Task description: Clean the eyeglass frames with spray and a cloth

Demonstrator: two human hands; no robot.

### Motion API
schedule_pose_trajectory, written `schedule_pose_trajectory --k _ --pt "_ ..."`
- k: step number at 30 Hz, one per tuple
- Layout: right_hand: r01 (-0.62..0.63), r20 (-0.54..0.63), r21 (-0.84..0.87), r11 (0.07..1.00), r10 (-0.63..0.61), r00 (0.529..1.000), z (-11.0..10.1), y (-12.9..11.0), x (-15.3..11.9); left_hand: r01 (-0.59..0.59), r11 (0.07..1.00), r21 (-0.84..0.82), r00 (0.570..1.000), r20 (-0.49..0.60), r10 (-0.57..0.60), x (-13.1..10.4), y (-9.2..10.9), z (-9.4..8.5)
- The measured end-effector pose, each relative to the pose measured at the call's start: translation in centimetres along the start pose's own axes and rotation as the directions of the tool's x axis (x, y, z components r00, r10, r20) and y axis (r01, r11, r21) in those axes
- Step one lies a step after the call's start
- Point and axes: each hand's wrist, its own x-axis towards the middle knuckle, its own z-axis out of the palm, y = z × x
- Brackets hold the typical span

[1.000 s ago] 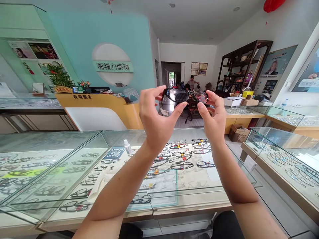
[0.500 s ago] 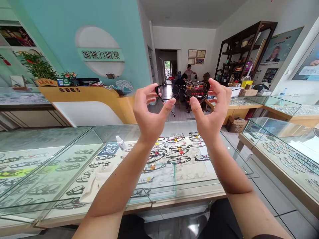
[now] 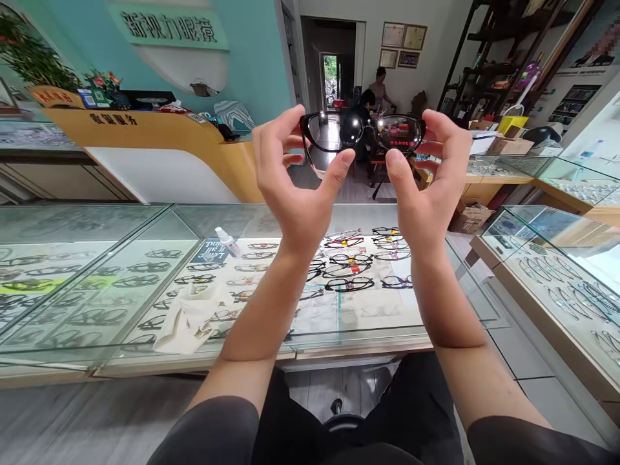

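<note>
A pair of black-framed glasses (image 3: pixel 364 131) is held up level in front of me, above the glass display counter (image 3: pixel 382 336). My left hand (image 3: pixel 303 171) grips its left end between thumb and fingers. At the right end my right hand (image 3: pixel 429 174) pinches the frame, the thumb near the lower rim. Red lettering shows on the right lens. Below, rows of glasses (image 3: pixel 349 284) lie in the counter. A white spray bottle (image 3: pixel 227 242) and a crumpled pale cloth (image 3: pixel 186 321) are on the counter to the left.
Another glass case (image 3: pixel 557 271) stands at the right. Beyond the counter are a yellow and white reception desk (image 3: pixel 159 145), a cardboard box (image 3: pixel 471 216) on the floor and dark shelves (image 3: pixel 504 51). Two people (image 3: pixel 380 90) are in the back.
The view has tilted downward, so more of my lap and the floor shows. Both hands and the glasses appear higher and slightly larger, still held the same way.
</note>
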Motion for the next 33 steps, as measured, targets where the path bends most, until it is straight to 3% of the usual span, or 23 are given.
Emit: schedule_pose_trajectory --k 4,7,10,14,17,20,24,33 --pt "-0.021 0.023 -0.019 1.0 0.022 1.0 0.2 1.1 -0.5 0.024 0.997 -0.078 0.999 0.024 -0.022 -0.4 0.0 0.1" --pt "0.008 0.017 -0.022 1.0 -0.007 1.0 0.1 1.5 -0.6 -0.017 0.995 -0.102 1.0 -0.025 0.015 -0.5 0.4 0.0" --pt "-0.013 0.067 -0.008 1.0 0.013 0.998 0.0 2.1 -0.5 -0.019 0.999 -0.035 0.999 -0.031 0.018 -0.5 0.6 -0.1" --pt "-0.102 0.161 0.01 0.995 0.099 0.982 0.3 2.9 -0.6 -0.12 0.991 0.058 0.992 -0.036 0.122 -0.5 0.4 -0.5" --pt "-0.143 0.202 0.058 0.988 0.129 0.971 0.9 3.4 -0.8 -0.068 0.994 0.081 0.998 -0.004 0.069 -0.5 0.3 -0.8" --pt "-0.139 0.179 0.088 0.986 0.121 0.976 1.3 3.7 -1.1 0.024 0.996 0.084 0.999 0.032 -0.026 -0.5 0.3 -0.9" --pt "-0.076 0.131 0.018 0.997 0.073 0.989 1.5 3.8 -1.3 0.052 0.997 0.057 0.997 0.059 -0.056 -0.4 -0.4 -0.7" --pt "0.059 0.043 -0.196 0.979 -0.052 0.998 1.8 2.8 -1.2 -0.017 0.994 -0.105 0.996 0.089 0.026 -0.7 -3.4 -0.1"
